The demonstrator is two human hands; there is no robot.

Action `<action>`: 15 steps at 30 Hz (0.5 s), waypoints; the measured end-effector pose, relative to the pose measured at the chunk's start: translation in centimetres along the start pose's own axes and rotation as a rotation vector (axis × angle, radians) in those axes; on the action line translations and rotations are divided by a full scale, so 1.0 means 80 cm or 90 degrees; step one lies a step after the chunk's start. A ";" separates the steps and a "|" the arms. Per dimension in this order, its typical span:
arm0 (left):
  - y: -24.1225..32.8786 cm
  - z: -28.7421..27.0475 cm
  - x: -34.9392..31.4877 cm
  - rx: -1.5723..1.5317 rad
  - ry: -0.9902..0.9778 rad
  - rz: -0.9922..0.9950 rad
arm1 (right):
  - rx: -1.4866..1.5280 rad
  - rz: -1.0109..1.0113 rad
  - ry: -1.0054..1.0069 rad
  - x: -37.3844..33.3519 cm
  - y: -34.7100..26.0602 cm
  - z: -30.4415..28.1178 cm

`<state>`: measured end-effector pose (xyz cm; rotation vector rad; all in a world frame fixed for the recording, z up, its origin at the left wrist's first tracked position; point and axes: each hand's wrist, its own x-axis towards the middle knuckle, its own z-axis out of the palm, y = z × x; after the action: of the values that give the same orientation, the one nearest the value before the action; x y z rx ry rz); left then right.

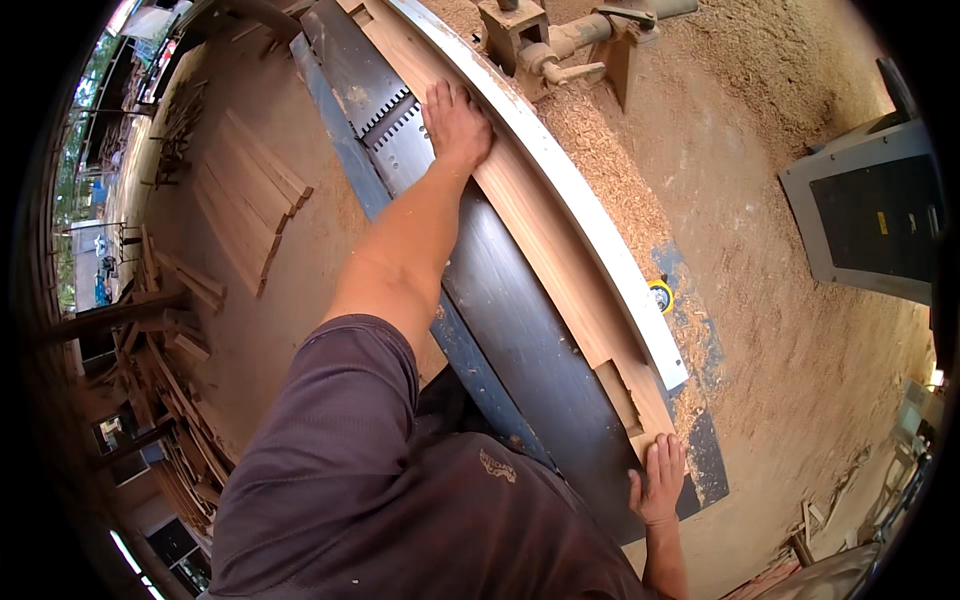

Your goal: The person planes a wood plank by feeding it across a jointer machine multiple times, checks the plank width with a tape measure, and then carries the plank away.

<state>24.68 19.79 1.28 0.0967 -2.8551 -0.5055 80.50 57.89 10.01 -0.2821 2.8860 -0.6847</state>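
A long pale wooden board lies along the dark metal bed of a jointer, beside a white fence. Rectangular notches are cut in the board near both ends. My left hand presses on it from above, fingers stretched forward, next to the toothed slot in the bed. At the near end, my right hand rests against the board with its fingers extended and thumb apart. The cutter itself is hidden.
A yellow tape measure sits beyond the fence among wood shavings. Machine fittings stand at the far side. A grey-and-black cabinet is to the right. Planks lie on the left floor, with scrap wood piled nearer.
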 end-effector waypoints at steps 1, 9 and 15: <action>-0.004 0.004 0.000 -0.005 0.014 -0.003 | -0.002 -0.016 0.006 0.006 0.006 0.004; -0.013 0.003 0.023 -0.004 0.014 0.009 | -0.020 -0.108 0.032 0.033 0.013 0.014; -0.030 0.006 0.045 -0.001 0.028 0.023 | -0.002 -0.140 0.019 0.059 0.001 0.013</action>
<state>21.12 17.28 0.82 0.0542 -2.8082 -0.4917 76.12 56.48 8.48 -0.6006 2.9123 -0.7230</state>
